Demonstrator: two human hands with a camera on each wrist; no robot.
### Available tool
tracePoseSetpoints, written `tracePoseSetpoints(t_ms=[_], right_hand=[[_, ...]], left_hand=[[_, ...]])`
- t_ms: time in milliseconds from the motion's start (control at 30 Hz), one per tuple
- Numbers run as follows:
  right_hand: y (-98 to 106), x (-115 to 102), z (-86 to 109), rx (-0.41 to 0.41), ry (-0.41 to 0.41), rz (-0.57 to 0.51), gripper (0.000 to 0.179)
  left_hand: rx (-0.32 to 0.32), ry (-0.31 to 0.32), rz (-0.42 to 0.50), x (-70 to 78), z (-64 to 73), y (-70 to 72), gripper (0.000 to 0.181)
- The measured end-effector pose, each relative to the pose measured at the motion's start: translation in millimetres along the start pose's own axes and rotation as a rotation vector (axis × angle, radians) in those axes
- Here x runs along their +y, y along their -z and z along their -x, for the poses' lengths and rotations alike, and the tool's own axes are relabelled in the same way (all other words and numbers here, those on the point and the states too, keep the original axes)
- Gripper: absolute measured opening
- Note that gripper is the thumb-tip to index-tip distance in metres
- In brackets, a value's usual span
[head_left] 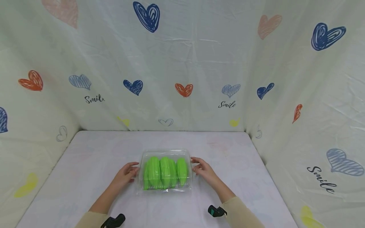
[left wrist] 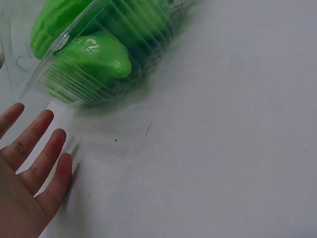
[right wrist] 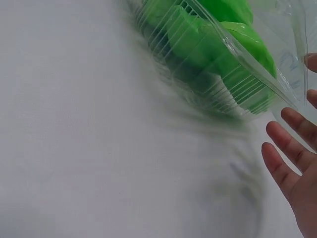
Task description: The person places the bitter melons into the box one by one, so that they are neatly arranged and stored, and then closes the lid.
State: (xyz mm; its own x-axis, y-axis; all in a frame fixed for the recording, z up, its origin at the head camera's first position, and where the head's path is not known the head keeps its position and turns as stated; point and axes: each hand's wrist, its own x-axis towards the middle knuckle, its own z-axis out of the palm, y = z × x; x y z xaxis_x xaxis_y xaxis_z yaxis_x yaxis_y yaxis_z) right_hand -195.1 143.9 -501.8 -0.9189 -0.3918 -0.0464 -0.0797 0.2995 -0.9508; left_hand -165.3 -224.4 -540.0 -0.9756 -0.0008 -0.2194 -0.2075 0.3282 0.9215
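A clear plastic box (head_left: 165, 153) with ribbed sides sits on the table, and a clear lid appears to cover it. Inside lie several bright green, elongated, ridged pieces (head_left: 165, 172), side by side; their exact kind is unclear. My left hand (head_left: 127, 173) is just left of the box, its fingers spread and relaxed in the left wrist view. At the box's right side is my right hand (head_left: 203, 167), fingers extended and slightly bent. Its upper fingertips come close to the lid's edge in the right wrist view; whether they touch it, I cannot tell. Neither hand grips anything.
The table (head_left: 228, 148) has a pale cloth over it. A white curtain (head_left: 199, 57) printed with hearts and "Smile" hangs behind it and along both sides. Black wrist devices (head_left: 216, 211) sit by the beige sleeves (head_left: 242, 212).
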Motion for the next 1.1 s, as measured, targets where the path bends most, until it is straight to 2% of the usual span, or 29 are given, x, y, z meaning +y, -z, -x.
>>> tracePoseSetpoints(t_ms=[233, 333, 500, 733, 967, 1100], right_hand=[[-3, 35, -0.9, -0.012, -0.004, -0.047, 0.054], [-4, 40, 2.3, -0.028, 0.003, -0.056, 0.058], [-7, 42, 9.2, -0.037, 0.017, -0.07, 0.062], [-12, 40, 18.1, -0.025, -0.007, -0.069, 0.065], [-13, 42, 27.6, -0.043, -0.002, -0.085, 0.068], [-13, 43, 31.2, -0.055, 0.032, -0.102, 0.067]], left_hand=[[-0.043, -0.022, 0.004, -0.2, 10.2, 1.4, 0.043], [-0.057, -0.011, 0.003, -0.1, 15.3, 1.6, 0.043], [-0.072, -0.013, -0.003, -0.8, 23.2, 0.8, 0.044], [-0.071, 0.004, 0.004, -0.4, 33.5, -1.6, 0.045], [-0.117, -0.006, 0.048, -4.5, 44.6, -1.9, 0.048], [-0.147, -0.026, 0.058, -7.8, 49.4, -2.2, 0.05]])
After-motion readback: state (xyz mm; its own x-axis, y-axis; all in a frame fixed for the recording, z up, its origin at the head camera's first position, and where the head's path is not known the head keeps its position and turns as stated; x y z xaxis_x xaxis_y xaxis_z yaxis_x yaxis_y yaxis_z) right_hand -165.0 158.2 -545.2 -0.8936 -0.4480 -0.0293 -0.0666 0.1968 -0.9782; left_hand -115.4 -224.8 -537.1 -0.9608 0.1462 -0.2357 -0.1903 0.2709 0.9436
